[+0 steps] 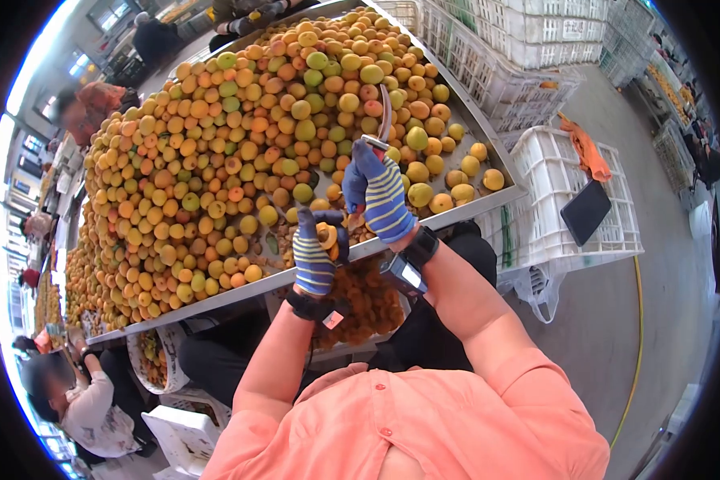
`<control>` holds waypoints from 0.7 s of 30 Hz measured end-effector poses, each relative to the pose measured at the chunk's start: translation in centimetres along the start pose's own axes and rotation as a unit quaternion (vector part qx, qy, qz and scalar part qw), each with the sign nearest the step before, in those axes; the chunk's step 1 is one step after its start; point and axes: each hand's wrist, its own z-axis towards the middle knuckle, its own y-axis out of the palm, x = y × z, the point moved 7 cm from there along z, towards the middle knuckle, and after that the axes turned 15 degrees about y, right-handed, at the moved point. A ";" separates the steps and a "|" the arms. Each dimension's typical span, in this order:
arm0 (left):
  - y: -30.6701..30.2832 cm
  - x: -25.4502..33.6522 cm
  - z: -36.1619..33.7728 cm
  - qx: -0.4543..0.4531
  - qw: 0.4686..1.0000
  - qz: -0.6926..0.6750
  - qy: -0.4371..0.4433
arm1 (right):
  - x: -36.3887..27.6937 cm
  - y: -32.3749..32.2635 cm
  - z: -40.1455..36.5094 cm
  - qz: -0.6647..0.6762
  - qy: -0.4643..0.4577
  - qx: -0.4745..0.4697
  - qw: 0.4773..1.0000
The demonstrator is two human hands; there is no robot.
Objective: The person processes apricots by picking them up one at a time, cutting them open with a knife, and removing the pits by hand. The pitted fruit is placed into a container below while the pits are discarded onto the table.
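Observation:
My right hand (380, 192), in a blue and yellow striped glove, is closed around the red handle of a curved knife (386, 116). Its thin blade points up over the fruit heap. To the lower left, my left hand (315, 252), in a matching glove, grips an apricot (326, 234) that looks cut open, though fingers cover part of it. Both hands are above the near edge of a metal-rimmed table (216, 306) heaped with yellow, orange and greenish apricots (208, 160). Beneath the hands, below the table edge, a container holds orange fruit pieces (360, 296).
White plastic crates (528, 40) are stacked at the upper right. Nearer, another white crate (568, 232) bears an orange cloth (588, 152) and a dark flat object (586, 213). A person (92, 400) sits at lower left near a white basket (154, 360). Other people are around the table.

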 end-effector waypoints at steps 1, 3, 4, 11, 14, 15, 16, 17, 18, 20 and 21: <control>0.6 -0.5 -0.1 0.001 1.000 -0.017 -0.020 | -0.1 0.1 0.1 0.019 -0.016 -0.013 1.000; 1.4 -1.3 -0.3 0.006 0.997 -0.052 -0.057 | 0.0 0.2 0.1 0.022 -0.016 -0.022 0.999; 1.1 -1.6 -0.4 0.013 0.998 -0.034 -0.054 | -0.1 0.4 0.0 0.031 -0.017 -0.028 0.999; 2.0 -2.1 -0.8 0.042 0.993 -0.074 -0.085 | -1.0 1.0 -0.9 -0.081 -0.081 0.016 0.993; 2.0 -2.4 -0.8 0.029 0.991 -0.087 -0.097 | -1.0 0.7 -1.0 -0.057 -0.093 0.018 0.994; 2.0 -2.1 -0.8 0.007 0.991 -0.090 -0.097 | -1.2 0.4 -1.0 -0.032 -0.088 0.023 0.995; 2.1 -1.9 -0.7 -0.015 0.991 -0.095 -0.097 | -1.4 0.1 -1.0 -0.010 -0.084 0.026 0.996; 2.2 -1.8 -0.7 -0.005 0.991 -0.092 -0.099 | -1.9 0.0 -1.0 -0.039 -0.094 0.014 0.995; 2.5 -1.6 -0.7 0.007 0.991 -0.089 -0.103 | -1.5 0.0 -0.9 -0.033 -0.083 0.010 0.996; 2.3 -1.8 -0.8 0.025 0.990 -0.085 -0.108 | -0.7 0.2 -0.7 -0.017 -0.061 0.005 0.998; 2.0 -2.2 -0.8 0.031 0.990 -0.086 -0.110 | -0.6 0.2 -0.8 -0.033 -0.060 0.024 0.997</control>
